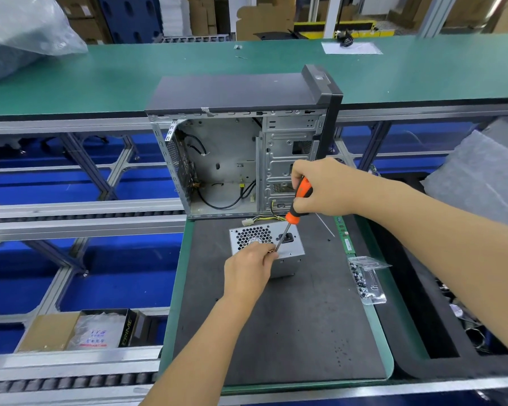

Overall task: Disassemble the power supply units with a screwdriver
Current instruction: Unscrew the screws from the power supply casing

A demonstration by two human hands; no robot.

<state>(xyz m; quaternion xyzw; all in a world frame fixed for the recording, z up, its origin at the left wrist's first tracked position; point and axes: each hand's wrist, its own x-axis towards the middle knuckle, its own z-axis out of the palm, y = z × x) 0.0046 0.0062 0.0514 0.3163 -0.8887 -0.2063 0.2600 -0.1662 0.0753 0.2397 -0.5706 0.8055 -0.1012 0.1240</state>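
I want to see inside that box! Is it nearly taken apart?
Not yet. Done: the power supply is out of the computer case, on the mat. In hand: the right hand holds the screwdriver, its tip at the left hand. Left: its cover is still on.

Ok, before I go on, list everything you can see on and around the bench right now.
power supply unit: one, silver, on the dark mat near the case
screwdriver: one, orange and black handle, tip down at the unit's top face
computer case: one, grey and black, open side facing the camera, behind the unit
dark mat: one, grey-black, on the green-edged bench
memory stick: one, green, right edge of the mat
clear plastic box: one, holds small dark parts, right of the mat
cardboard box: one, brown, lower left
left hand: one, fingers at the screwdriver tip
right hand: one, grips the screwdriver handle
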